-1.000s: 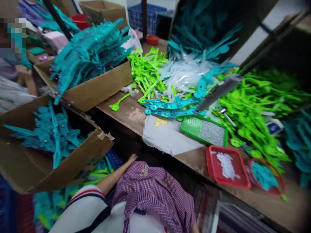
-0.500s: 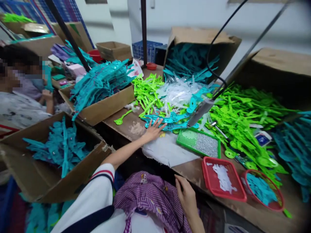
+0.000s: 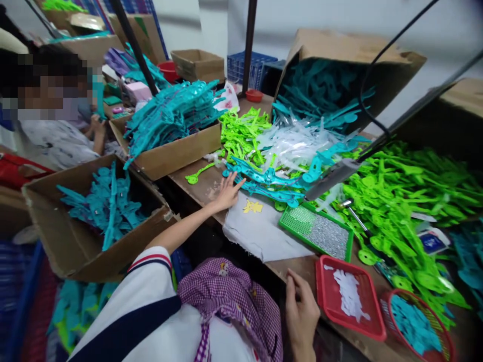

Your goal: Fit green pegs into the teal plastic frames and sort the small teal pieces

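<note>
My left hand [image 3: 227, 194] reaches over the bench with its fingers spread, the fingertips at the left end of long teal plastic parts [image 3: 269, 177] that lie lengthwise. It does not grip them. By the bench's front edge, my right hand [image 3: 302, 312] hangs loosely bent, thumb and fingers a little apart, with nothing visible in it. Between the hands lies a white cloth [image 3: 251, 234] with a yellow cartoon figure [image 3: 252, 206]. A green tray [image 3: 319, 230] of small silvery pieces stands beside the cloth. Nearest my right hand is a red tray [image 3: 326, 296] with white plastic pieces.
A red basket [image 3: 445, 322] holds teal pieces. Green parts [image 3: 415, 201] and clear strips [image 3: 298, 143] are heaped behind. A grey-tipped tool [image 3: 332, 178] hangs over the bench. Cardboard boxes [image 3: 79, 251] of teal parts stand left, near a co-worker [image 3: 56, 141]. A hammer [image 3: 354, 216] lies right.
The view has shifted, so the bench sits further right and lower in the picture. My left hand has drawn back slightly to the left end of the teal parts, uncovering the yellow figure.
</note>
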{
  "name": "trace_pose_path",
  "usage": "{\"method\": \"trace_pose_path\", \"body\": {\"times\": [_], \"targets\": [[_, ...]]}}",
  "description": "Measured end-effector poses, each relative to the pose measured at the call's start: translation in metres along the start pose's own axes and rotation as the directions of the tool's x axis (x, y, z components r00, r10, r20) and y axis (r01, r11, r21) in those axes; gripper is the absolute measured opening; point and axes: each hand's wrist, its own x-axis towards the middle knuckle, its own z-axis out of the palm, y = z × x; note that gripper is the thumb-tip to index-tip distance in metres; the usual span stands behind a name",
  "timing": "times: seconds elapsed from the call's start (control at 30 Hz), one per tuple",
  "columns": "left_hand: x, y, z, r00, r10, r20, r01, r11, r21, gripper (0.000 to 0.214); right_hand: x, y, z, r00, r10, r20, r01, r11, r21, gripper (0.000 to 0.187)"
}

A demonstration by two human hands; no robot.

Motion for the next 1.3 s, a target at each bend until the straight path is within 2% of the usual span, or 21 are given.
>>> {"method": "trace_pose_path", "body": {"times": [0.1,0.2,0.3,0.4,0.47,0.57,0.63,0.7,0.77,0.83,0.87,0.93,0.97,1.0,1.07,1.13,1.2,1.27,1.3], "targets": [[-0.047,-0.024,-0.020,0.987,-0.095,-0.128,0.092,0.995,-0.025,0.052,0.039,-0.031,0.018,0.995,-0.050,-0.085,0.063,0.986,0.156,0.021],[-0.080,-0.064,-0.059,0.964,-0.200,-0.177,0.201,0.980,-0.014,0.041,0.071,-0.056,0.044,0.995,-0.095,-0.032,0.100,0.957,0.272,0.024],[-0.099,-0.103,-0.101,0.931,-0.279,-0.234,0.291,0.957,0.016,0.034,0.085,-0.079,0.065,0.993,-0.076,0.095,0.037,0.932,0.359,0.025],[-0.104,-0.125,-0.126,0.897,-0.336,-0.286,0.367,0.928,0.061,0.031,0.097,-0.103,0.081,0.994,-0.055,0.090,0.006,0.880,0.475,0.027],[-0.105,-0.128,-0.127,0.905,-0.338,-0.258,0.366,0.928,0.066,0.033,0.104,-0.112,0.089,0.993,-0.080,0.083,0.024,0.846,0.533,0.029],[-0.111,-0.126,-0.115,0.946,-0.280,-0.166,0.292,0.955,0.053,0.034,0.102,-0.099,0.087,0.967,-0.120,0.222,-0.007,0.867,0.498,0.029],[-0.118,-0.126,-0.106,0.952,-0.267,-0.150,0.276,0.960,0.048,0.033,0.086,-0.080,0.076,0.959,-0.032,0.283,-0.093,0.904,0.417,0.030],[-0.118,-0.125,-0.102,0.944,-0.281,-0.174,0.291,0.956,0.031,0.032,0.066,-0.067,0.065,0.969,0.134,0.208,-0.203,0.909,0.363,0.029],[-0.100,-0.121,-0.101,0.941,-0.276,-0.198,0.282,0.959,0.005,0.031,0.050,-0.068,0.061,0.972,0.194,0.130,-0.229,0.897,0.377,0.025],[-0.062,-0.113,-0.101,0.954,-0.226,-0.198,0.228,0.974,-0.012,0.033,0.042,-0.082,0.072,0.973,0.053,0.224,-0.145,0.898,0.416,0.021],[-0.036,-0.109,-0.100,0.972,-0.156,-0.177,0.155,0.988,-0.017,0.035,0.040,-0.090,0.080,0.947,-0.062,0.316,-0.089,0.893,0.442,0.021],[0.017,-0.102,-0.093,0.977,-0.139,-0.163,0.139,0.990,-0.010,0.044,0.039,-0.102,0.097,0.856,-0.219,0.468,-0.028,0.885,0.464,0.022],[0.041,-0.100,-0.088,0.971,-0.187,-0.146,0.189,0.982,-0.003,0.049,0.038,-0.104,0.102,0.835,-0.228,0.501,-0.029,0.890,0.454,0.023],[0.062,-0.099,-0.084,0.957,-0.262,-0.126,0.263,0.965,-0.008,0.053,0.035,-0.104,0.103,0.839,-0.201,0.505,-0.046,0.900,0.434,0.024],[0.092,-0.100,-0.079,0.929,-0.356,-0.106,0.355,0.934,-0.023,0.049,0.028,-0.095,0.097,0.880,-0.087,0.466,-0.112,0.917,0.383,0.026],[0.109,-0.101,-0.080,0.919,-0.376,-0.122,0.373,0.927,-0.043,0.035,0.022,-0.083,0.084,0.910,0.014,0.413,-0.172,0.921,0.349,0.027],[0.113,-0.098,-0.088,0.919,-0.356,-0.168,0.351,0.935,-0.060,0.029,0.018,-0.075,0.072,0.929,0.068,0.364,-0.197,0.923,0.330,0.029],[0.104,-0.091,-0.096,0.911,-0.335,-0.241,0.327,0.942,-0.073,0.029,0.017,-0.072,0.062,0.940,0.073,0.332,-0.184,0.931,0.316,0.029],[0.091,-0.086,-0.097,0.896,-0.331,-0.296,0.322,0.943,-0.081,0.032,0.017,-0.072,0.058,0.943,0.064,0.328,-0.171,0.936,0.309,0.028]]}}
